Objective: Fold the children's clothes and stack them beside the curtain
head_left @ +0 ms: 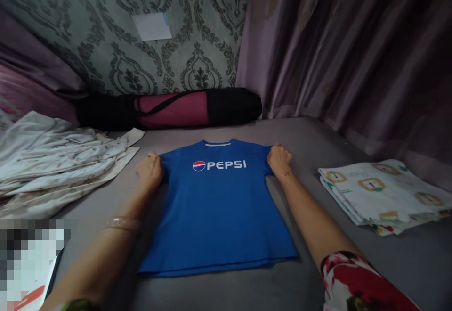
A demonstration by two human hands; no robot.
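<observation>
A blue T-shirt [219,212] with a white PEPSI print lies spread flat, its neckline away from me and its hem toward me. My left hand [151,167] is closed around the end of the sleeve on the left. On the opposite side, my right hand [278,155] grips the other sleeve in a fist. Between the two hands the shoulders of the shirt are stretched out nearly straight. Both sleeve ends are partly hidden inside the fingers.
A loose heap of pale printed cloth [60,160] lies at the left. Folded white cloths with lion-like prints [381,188] are stacked at the right. A black and maroon roll bag [173,110] lies along the patterned wall. Purple curtains [318,42] hang at the right.
</observation>
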